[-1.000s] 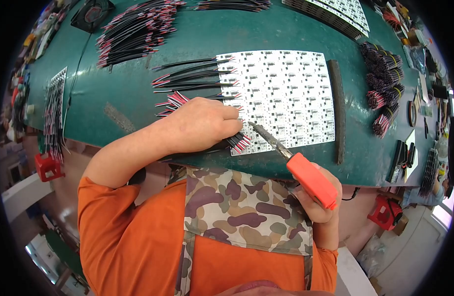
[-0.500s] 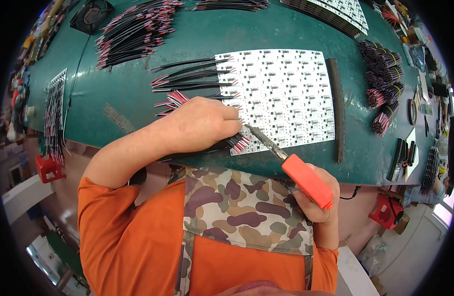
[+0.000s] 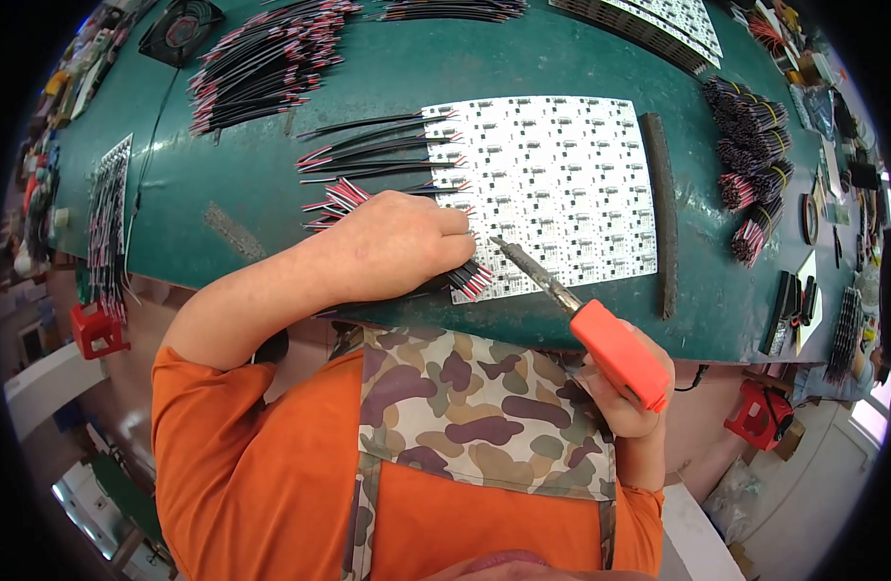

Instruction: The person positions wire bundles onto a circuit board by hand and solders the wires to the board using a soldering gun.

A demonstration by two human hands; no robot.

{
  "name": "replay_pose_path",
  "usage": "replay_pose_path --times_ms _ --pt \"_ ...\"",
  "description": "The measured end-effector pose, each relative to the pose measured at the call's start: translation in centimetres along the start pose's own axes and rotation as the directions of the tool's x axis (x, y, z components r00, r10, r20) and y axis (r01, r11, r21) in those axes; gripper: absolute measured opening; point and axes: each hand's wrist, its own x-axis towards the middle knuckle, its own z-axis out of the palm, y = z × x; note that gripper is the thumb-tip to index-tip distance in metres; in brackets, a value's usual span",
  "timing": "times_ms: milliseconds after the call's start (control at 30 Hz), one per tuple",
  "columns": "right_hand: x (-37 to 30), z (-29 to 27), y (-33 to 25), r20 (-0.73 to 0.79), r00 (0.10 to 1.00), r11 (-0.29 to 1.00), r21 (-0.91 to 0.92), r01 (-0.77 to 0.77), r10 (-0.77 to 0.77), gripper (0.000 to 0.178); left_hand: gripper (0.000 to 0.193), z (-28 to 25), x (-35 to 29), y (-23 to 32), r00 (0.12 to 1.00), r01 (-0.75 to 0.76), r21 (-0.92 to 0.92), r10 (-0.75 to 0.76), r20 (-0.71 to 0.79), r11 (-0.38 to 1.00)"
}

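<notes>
My left hand (image 3: 407,242) is closed over a bundle of black wires (image 3: 471,280) with red and white stripped ends, at the left edge of a white circuit board panel (image 3: 561,184). Its fingertips press near the board's edge and hide the spot they hold. In my right hand (image 3: 634,387) is a soldering iron (image 3: 608,351) with a red handle. The dark tip points up and left, over the board just right of my left fingers. Several black wires (image 3: 368,160) lie side by side with their ends on the board's left edge pads.
A dark bar (image 3: 662,218) lies along the board's right side on the green table (image 3: 445,68). Loose wires (image 3: 271,68) are heaped at the far left beside a black fan (image 3: 179,31). Tied wire bundles (image 3: 752,145) and a tape roll (image 3: 810,220) sit on the right.
The soldering iron has shifted slightly right, its tip moving away from my left fingertips. My left hand has stayed almost still.
</notes>
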Motion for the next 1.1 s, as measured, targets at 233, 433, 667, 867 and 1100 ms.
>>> replay_pose_path --times_ms 233,433,667,867,1100 --pt "-0.2 0.1 0.4 -0.011 1.0 0.997 0.083 -0.009 0.01 0.021 0.009 0.2 -0.1 -0.3 1.0 0.009 -0.009 -0.009 -0.006 1.0" --pt "-0.8 0.2 1.0 -0.013 1.0 0.994 0.11 0.024 -0.022 0.042 0.035 -0.7 -0.3 -1.0 0.982 -0.028 -0.109 0.007 -0.188 0.994" --pt "-1.6 -0.7 1.9 0.018 0.999 0.999 0.029 0.037 -0.037 0.06 0.043 -3.1 0.0 -1.0 0.935 0.197 -0.164 -0.236 -0.264 0.967" --pt "-1.2 -0.5 1.7 -0.047 0.997 0.994 0.085 0.061 -0.057 0.059 0.027 -3.4 0.6 -1.4 0.818 0.418 -0.629 -0.573 -0.054 0.655" --pt "-1.3 -0.7 1.5 -0.042 0.999 0.992 0.128 0.003 0.002 0.051 0.014 -3.3 0.6 -2.2 0.883 0.177 -0.421 -0.332 -0.332 0.89"
